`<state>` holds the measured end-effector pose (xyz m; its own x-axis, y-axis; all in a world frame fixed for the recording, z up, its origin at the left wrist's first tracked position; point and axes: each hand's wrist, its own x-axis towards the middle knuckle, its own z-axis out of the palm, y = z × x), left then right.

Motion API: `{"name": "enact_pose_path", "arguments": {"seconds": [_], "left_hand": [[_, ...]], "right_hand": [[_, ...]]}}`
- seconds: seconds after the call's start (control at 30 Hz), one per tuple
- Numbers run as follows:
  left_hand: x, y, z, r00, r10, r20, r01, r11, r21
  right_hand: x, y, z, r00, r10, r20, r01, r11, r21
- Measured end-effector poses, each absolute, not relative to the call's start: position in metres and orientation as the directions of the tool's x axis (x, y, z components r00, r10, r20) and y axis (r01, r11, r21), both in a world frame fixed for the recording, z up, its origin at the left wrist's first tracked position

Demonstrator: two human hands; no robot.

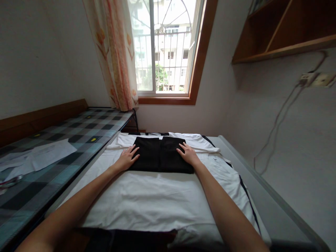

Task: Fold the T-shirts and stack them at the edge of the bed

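A folded black cloth [160, 155] lies flat in two side-by-side panels on a spread white garment [154, 196]. My left hand [127, 158] rests on the black cloth's left edge, its fingers spread. On the right panel, near its outer edge, lies my right hand [188, 154], also with fingers apart. Neither hand is closed round anything. The white garment covers much of the table and has black strips along its right side.
On the left, a checkered bed [105, 120] holds white papers [43, 157]. The grey table's edge [252, 168] runs along the right wall, below hanging cables [275, 126] and a wooden shelf [283, 52]. A curtain [118, 52] hangs beside the window.
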<state>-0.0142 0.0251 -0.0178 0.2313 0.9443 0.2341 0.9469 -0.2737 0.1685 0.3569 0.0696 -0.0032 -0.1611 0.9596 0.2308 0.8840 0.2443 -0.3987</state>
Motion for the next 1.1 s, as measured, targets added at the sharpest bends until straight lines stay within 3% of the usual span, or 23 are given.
{"name": "enact_pose_path", "arguments": {"seconds": [0.17, 0.33, 0.67, 0.77, 0.87, 0.97, 1.1], "left_hand": [[-0.011, 0.021, -0.011, 0.233, 0.959, 0.159, 0.967, -0.246, 0.068], [0.010, 0.021, 0.007, 0.249, 0.943, 0.219, 0.967, -0.256, 0.004], [0.073, 0.017, -0.001, 0.411, 0.886, 0.212, 0.882, -0.446, 0.154], [0.064, 0.021, 0.001, 0.428, 0.882, 0.199, 0.843, -0.468, 0.264], [0.043, 0.029, 0.007, 0.368, 0.885, 0.286, 0.809, -0.456, 0.371], [0.017, 0.034, 0.007, 0.306, 0.886, 0.348, 0.862, -0.413, 0.295], [-0.004, 0.033, -0.002, 0.314, 0.925, 0.215, 0.914, -0.356, 0.196]], "right_hand": [[0.357, 0.070, -0.003, -0.158, 0.960, 0.230, 0.885, 0.241, -0.398], [0.357, 0.069, -0.002, -0.154, 0.963, 0.220, 0.883, 0.234, -0.406], [0.357, 0.070, -0.002, -0.152, 0.964, 0.216, 0.882, 0.231, -0.410], [0.358, 0.071, -0.004, -0.149, 0.964, 0.220, 0.883, 0.230, -0.409], [0.358, 0.072, -0.005, -0.148, 0.964, 0.221, 0.879, 0.230, -0.418], [0.357, 0.072, -0.005, -0.147, 0.964, 0.221, 0.876, 0.230, -0.423], [0.356, 0.071, -0.004, -0.141, 0.966, 0.216, 0.877, 0.223, -0.426]]}}
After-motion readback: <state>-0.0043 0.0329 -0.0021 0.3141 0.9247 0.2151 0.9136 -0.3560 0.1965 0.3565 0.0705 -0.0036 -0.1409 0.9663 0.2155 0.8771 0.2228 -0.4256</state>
